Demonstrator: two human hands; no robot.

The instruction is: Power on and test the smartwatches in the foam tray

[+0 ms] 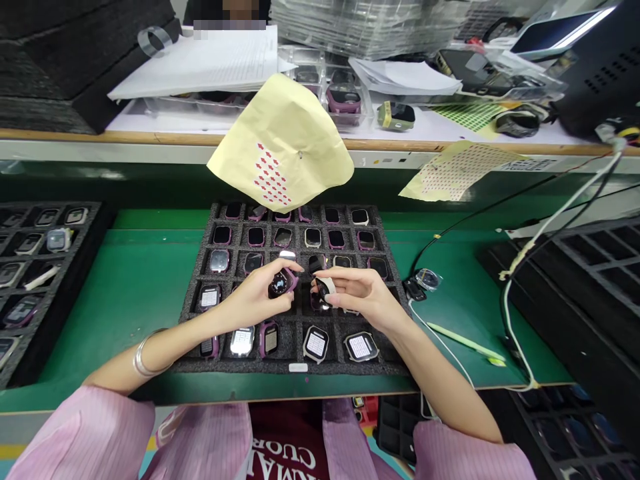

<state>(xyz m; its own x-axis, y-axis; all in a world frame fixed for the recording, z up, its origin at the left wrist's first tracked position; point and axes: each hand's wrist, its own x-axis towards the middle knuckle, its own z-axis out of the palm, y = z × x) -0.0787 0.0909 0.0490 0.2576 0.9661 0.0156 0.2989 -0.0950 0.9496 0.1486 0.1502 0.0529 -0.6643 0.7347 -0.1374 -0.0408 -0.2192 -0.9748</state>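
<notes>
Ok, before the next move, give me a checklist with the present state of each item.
- Left hand grips the purple watch: ok
- Purple watch's screen lit: ok
- Right hand grips the pale-edged watch: ok
- Pale-edged watch's screen lit: cannot tell, turned away and partly covered
- Foam tray's back row fully visible: not ok, yellow sheet partly hides it
- Green pen off the tray: ok

On my view, the green table [143,280] bears a foam tray [345,368] at its front edge, a left-hand tray [80,260] and, rightward, a light-green pen [466,343].
</notes>
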